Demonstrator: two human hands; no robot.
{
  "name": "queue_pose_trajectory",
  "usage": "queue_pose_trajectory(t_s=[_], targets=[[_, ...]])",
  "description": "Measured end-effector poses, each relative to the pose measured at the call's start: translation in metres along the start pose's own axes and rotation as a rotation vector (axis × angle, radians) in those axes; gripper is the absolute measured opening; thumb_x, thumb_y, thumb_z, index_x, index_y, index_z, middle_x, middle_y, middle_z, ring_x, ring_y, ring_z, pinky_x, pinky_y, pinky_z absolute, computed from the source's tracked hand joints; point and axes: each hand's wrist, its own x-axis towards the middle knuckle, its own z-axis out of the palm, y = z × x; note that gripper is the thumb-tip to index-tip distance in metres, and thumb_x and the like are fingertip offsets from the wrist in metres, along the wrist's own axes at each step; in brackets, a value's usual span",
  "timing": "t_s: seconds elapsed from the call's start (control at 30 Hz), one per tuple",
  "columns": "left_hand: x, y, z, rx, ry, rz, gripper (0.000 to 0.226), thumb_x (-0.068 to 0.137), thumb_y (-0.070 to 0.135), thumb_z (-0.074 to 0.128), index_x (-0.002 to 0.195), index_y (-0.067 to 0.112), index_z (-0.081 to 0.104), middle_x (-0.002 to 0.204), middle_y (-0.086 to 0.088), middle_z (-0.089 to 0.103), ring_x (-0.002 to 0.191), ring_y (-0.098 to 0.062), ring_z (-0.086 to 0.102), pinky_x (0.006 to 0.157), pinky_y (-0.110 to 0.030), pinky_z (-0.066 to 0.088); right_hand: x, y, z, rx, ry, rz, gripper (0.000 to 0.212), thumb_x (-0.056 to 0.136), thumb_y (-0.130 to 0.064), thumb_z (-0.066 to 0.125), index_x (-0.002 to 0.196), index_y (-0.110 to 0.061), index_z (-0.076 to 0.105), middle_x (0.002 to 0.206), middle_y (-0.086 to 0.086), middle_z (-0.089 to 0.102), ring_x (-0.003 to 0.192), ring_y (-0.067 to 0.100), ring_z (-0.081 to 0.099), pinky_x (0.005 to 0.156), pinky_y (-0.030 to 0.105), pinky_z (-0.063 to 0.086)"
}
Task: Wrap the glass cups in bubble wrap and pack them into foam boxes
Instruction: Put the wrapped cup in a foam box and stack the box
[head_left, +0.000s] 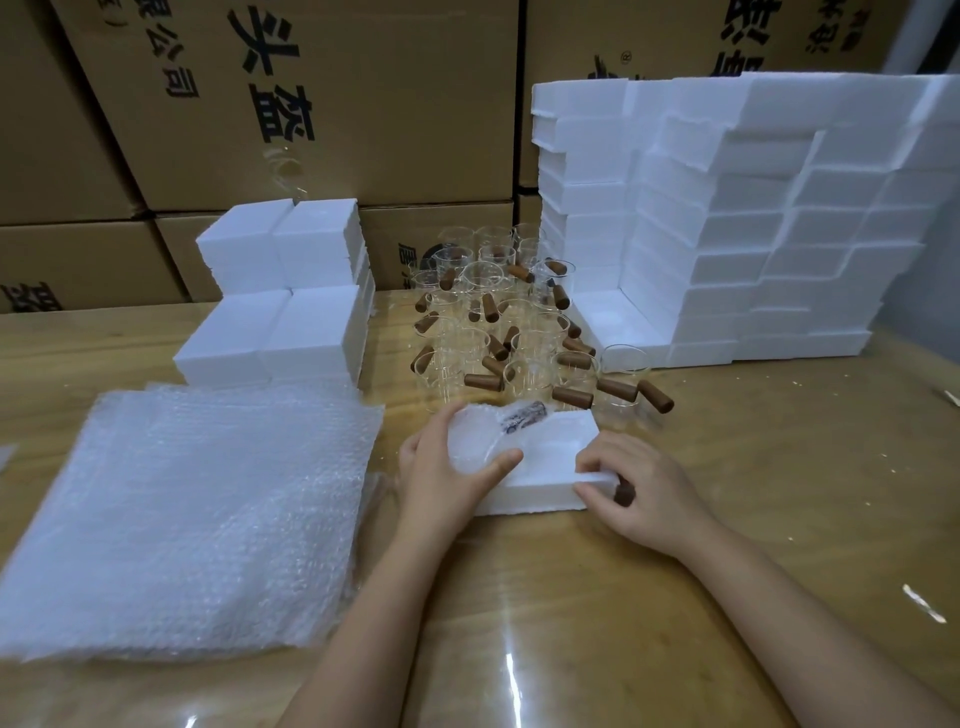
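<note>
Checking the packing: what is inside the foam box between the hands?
The foam box holds a bubble-wrapped cup, brown handle showing through. Wrap and the left hand cover the glass.

A glossy wooden table (727, 545) catches streaks of overhead light. Behind it, big cardboard boxes (363, 104) printed with black characters stack like a wall.

Printed cardboard cartons (311, 104) stacked behind wooden table (779, 441).
</note>
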Motion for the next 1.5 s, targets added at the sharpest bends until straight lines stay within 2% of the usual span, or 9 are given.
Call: queue_pose_trajectory(t_s=[0.17, 0.33, 0.57, 0.67, 0.83, 0.97, 1.13, 1.33, 1.5], targets=[[0.003, -0.003, -0.002, 0.016, -0.049, 0.013, 0.102, 0.062, 0.057, 0.080, 0.145, 0.043, 0.024, 0.146, 0.007, 0.041, 0.138, -0.017, 0.031, 0.112, -0.046, 0.029, 0.000, 0.001, 0.002, -0.030, -0.019, 0.010, 0.025, 0.083, -0.043, 0.053, 0.087, -0.022, 0.066, 0.091, -0.014, 0.060, 0.083, 0.013, 0.048, 0.074, 0.035, 0.043], [-0.009, -0.009, -0.006, -0.240, -0.043, 0.041, 0.102, 0.062, 0.043, 0.085, 0.140, 0.046, 0.021, 0.152, 0.013, 0.026, 0.137, -0.004, 0.028, 0.111, -0.030, 0.027, 0.011, -0.009, 0.004, -0.105, 0.114, 0.055, 0.037, 0.090, -0.042, 0.046, 0.115, -0.024, 0.066, 0.117, -0.006, 0.059, 0.110, 0.012, 0.047, 0.094, 0.036, 0.031], [-0.007, -0.011, -0.004, -0.202, -0.108, 0.027, 0.099, 0.073, 0.028, 0.082, 0.150, 0.028, 0.020, 0.155, 0.009, 0.024, 0.132, 0.002, 0.024, 0.105, -0.023, 0.021, 0.046, -0.021, 0.010, 0.006, -0.195, 0.184, 0.050, 0.099, -0.036, 0.046, 0.147, -0.031, 0.032, 0.150, -0.011, 0.031, 0.124, 0.005, 0.044, 0.095, 0.023, 0.035], [-0.007, -0.012, -0.006, -0.224, -0.123, 0.023, 0.109, 0.071, 0.018, 0.084, 0.151, 0.029, 0.012, 0.156, 0.006, 0.021, 0.135, 0.000, 0.023, 0.107, -0.024, 0.022, 0.057, -0.025, 0.012, 0.039, -0.234, 0.205, 0.044, 0.099, -0.034, 0.046, 0.143, -0.029, 0.041, 0.142, -0.008, 0.042, 0.125, 0.008, 0.044, 0.100, 0.028, 0.039], [-0.006, -0.012, -0.006, -0.237, -0.130, 0.012, 0.113, 0.069, 0.018, 0.085, 0.151, 0.028, 0.008, 0.157, 0.005, 0.020, 0.141, -0.007, 0.022, 0.110, -0.027, 0.022, 0.060, -0.025, 0.014, 0.089, -0.228, 0.286, 0.031, 0.097, -0.031, 0.053, 0.126, -0.023, 0.061, 0.103, -0.011, 0.050, 0.093, 0.009, 0.051, 0.070, 0.011, 0.033], [-0.009, -0.012, -0.006, -0.241, -0.118, 0.034, 0.106, 0.070, 0.030, 0.083, 0.151, 0.028, 0.014, 0.155, 0.008, 0.024, 0.140, -0.007, 0.023, 0.108, -0.025, 0.022, 0.058, -0.028, 0.017, 0.058, -0.206, 0.301, 0.031, 0.096, -0.031, 0.053, 0.124, -0.023, 0.063, 0.107, -0.004, 0.057, 0.089, 0.008, 0.049, 0.070, 0.021, 0.032], [-0.014, -0.010, -0.007, -0.238, -0.050, 0.060, 0.063, 0.071, 0.057, 0.061, 0.129, 0.049, 0.038, 0.141, 0.017, 0.042, 0.133, -0.005, 0.034, 0.108, -0.029, 0.029, 0.055, -0.030, 0.018, -0.035, -0.183, 0.269, 0.037, 0.095, -0.031, 0.055, 0.132, -0.028, 0.054, 0.125, -0.007, 0.055, 0.112, 0.012, 0.050, 0.084, 0.019, 0.032], [-0.019, -0.007, -0.008, 0.043, 0.271, 0.367, 0.042, 0.076, 0.048, 0.055, 0.101, 0.015, 0.065, 0.110, 0.003, 0.063, 0.106, -0.018, 0.055, 0.091, -0.033, 0.041, 0.042, -0.043, 0.020, -0.240, -0.073, -0.148, 0.035, 0.085, -0.013, 0.055, 0.115, -0.031, 0.062, 0.120, -0.017, 0.061, 0.122, 0.008, 0.046, 0.102, 0.027, 0.019], [-0.021, -0.003, -0.004, 0.362, 0.299, 0.479, 0.035, 0.083, 0.041, 0.047, 0.076, 0.014, 0.069, 0.090, 0.006, 0.068, 0.095, -0.030, 0.059, 0.082, -0.042, 0.044, 0.052, -0.050, 0.022, -0.395, -0.281, -0.177, 0.041, 0.089, -0.003, 0.043, 0.123, -0.022, 0.056, 0.126, -0.010, 0.057, 0.137, 0.013, 0.032, 0.116, 0.042, -0.002]])
